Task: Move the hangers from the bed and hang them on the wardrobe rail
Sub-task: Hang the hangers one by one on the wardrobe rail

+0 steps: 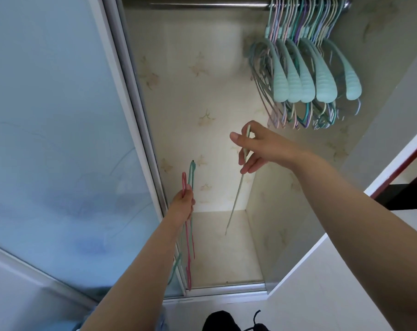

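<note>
Head view shows a pale green hanger seen edge-on, pinched near its neck by the right hand, thumb on one side and fingers curled on the other, its thin body trailing down toward the wardrobe floor. It hangs below the wardrobe rail and left of the bunch of hung hangers crowded at the rail's right end. Lower still, and further left of the rail's bare stretch, the left hand grips two more, a pink hanger and a teal hanger, hooks up, fingers wrapped round their necks.

These look like thin, light plastic pieces: stiff enough to keep shape, easy to carry one-handed, but likely to swing and snag on each other. Holding just under the hook seems best, since that leaves the hook free to drop over the bar. The bare section of rail left of the bunch looks the easiest landing spot. Beside it stands the frosted sliding door.
</note>
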{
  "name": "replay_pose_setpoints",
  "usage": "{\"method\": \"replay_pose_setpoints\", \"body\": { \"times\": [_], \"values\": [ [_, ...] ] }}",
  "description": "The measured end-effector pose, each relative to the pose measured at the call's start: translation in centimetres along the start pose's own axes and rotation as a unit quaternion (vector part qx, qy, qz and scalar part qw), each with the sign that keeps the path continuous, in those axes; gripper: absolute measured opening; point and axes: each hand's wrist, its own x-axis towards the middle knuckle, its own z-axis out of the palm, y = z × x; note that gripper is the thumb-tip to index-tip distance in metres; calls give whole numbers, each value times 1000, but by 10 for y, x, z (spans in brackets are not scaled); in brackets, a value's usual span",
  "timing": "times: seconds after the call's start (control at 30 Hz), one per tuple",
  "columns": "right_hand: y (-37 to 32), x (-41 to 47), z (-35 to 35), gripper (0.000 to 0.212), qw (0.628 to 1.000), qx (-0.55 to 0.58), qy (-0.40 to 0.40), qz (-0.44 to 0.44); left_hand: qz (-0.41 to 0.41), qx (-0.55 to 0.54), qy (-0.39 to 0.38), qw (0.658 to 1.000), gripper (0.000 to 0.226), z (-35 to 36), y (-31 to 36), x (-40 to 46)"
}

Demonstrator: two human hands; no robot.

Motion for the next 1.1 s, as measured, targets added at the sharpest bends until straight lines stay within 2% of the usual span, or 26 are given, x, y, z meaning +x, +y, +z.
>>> {"method": "replay_pose_setpoints", "body": {
  "times": [0.13, 0.3, 0.47, 0.6, 0.73, 0.8, 0.93, 1.03, 1.1],
  "values": [
    [0, 1, 5, 49, 999, -20, -33, 19, 20, -24, -2, 1000, 40, 0, 25, 6],
    [-4, 6, 0, 13, 996, -66, 49, -29, 73, -48, 8, 996, 33, -1, 51, 13],
    [-15, 2, 0, 22, 975, -147, 113, -123, 105, -110, 18, 988, 30, 2, 75, 13],
    [-22, 2, -8, 32, 945, -210, 181, -174, 106, -148, -10, 983, 27, 3, 101, 14],
    [-34, 9, -15, 23, 919, -230, 240, -209, 132, -160, -33, 978, 23, 5, 128, 16],
    [-34, 22, -23, 18, 909, -247, 256, -215, 141, -172, -46, 974, 24, 6, 142, 15],
    [-33, 51, -38, 15, 914, -251, 266, -177, 155, -217, -92, 959, 25, 6, 164, 11],
    [-31, 64, -44, 20, 934, -193, 266, -143, 158, -243, -113, 950, 26, 6, 171, 9],
    [-28, 72, -46, 11, 945, -144, 263, -133, 158, -250, -121, 948, 25, 5, 173, 9]
  ]
}}
